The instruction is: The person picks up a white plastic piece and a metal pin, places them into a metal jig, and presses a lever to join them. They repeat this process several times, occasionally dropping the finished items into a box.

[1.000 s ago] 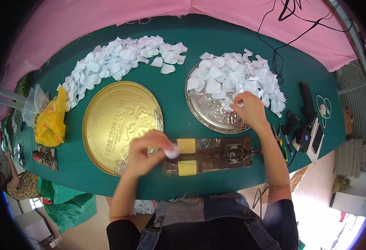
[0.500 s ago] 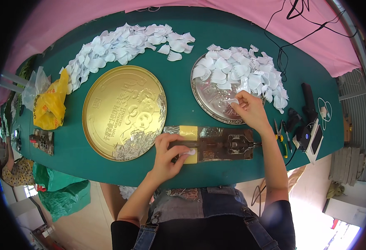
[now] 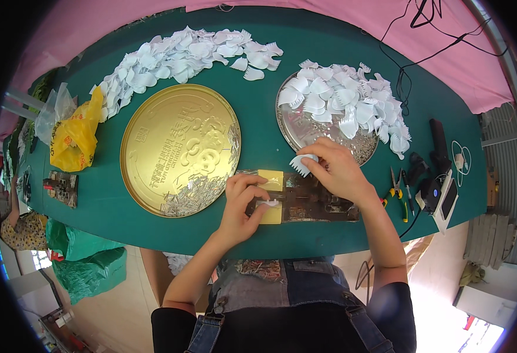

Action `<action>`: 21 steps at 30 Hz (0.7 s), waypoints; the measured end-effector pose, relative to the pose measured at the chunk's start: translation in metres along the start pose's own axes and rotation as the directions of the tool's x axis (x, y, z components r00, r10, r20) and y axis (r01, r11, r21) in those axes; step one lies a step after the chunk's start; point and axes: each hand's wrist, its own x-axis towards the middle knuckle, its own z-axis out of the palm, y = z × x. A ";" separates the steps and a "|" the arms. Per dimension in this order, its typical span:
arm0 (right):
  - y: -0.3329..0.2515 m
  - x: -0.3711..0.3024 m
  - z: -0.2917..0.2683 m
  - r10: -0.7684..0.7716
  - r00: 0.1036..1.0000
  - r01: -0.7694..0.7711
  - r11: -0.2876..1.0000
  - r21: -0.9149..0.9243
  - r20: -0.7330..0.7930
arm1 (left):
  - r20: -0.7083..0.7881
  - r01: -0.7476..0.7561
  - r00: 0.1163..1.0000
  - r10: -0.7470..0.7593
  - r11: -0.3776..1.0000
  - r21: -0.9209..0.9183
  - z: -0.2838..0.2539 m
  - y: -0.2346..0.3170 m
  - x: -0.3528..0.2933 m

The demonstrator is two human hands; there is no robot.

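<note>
My right hand [image 3: 339, 172] pinches a flat white petal-shaped piece with a toothed edge [image 3: 302, 165], held above the dark flat fixture [image 3: 297, 207]. My left hand [image 3: 239, 203] rests over the fixture's left end, beside a yellow patch [image 3: 272, 181]. Its thumb and fingers close around a small white piece [image 3: 268, 203], partly hidden by the fingers. Left of it lies a round gold tray [image 3: 152, 138] with many thin silvery metal pins [image 3: 195, 195]. Behind my right hand, a heap of similar white pieces [image 3: 352, 94] covers much of a round silver tray [image 3: 287, 120].
Another long heap of white pieces [image 3: 170, 59] lies at the back left. A yellow plastic bag [image 3: 75, 144] sits at the left edge above a small metal block [image 3: 60, 189]. Pliers [image 3: 395, 193], a black device [image 3: 429, 193] and cables are at the right.
My right hand has moved from the silver tray toward me and left, bringing a white toothed piece over the fixture. My left hand stays nearly in place with its small white piece.
</note>
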 end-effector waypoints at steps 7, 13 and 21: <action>-0.028 0.012 0.031 -0.125 0.992 0.126 0.991 -0.042 0.017 | -0.058 -0.134 0.988 0.140 0.986 0.101 -0.003 -0.003 0.000; -0.024 0.006 0.063 -0.333 0.937 0.344 0.932 -0.115 0.104 | -0.072 -0.143 0.986 0.150 0.985 0.093 0.000 -0.011 -0.003; -0.027 0.008 0.046 -0.175 0.952 0.115 0.965 0.237 0.250 | -0.114 0.062 0.990 -0.080 0.987 -0.147 0.006 -0.010 -0.003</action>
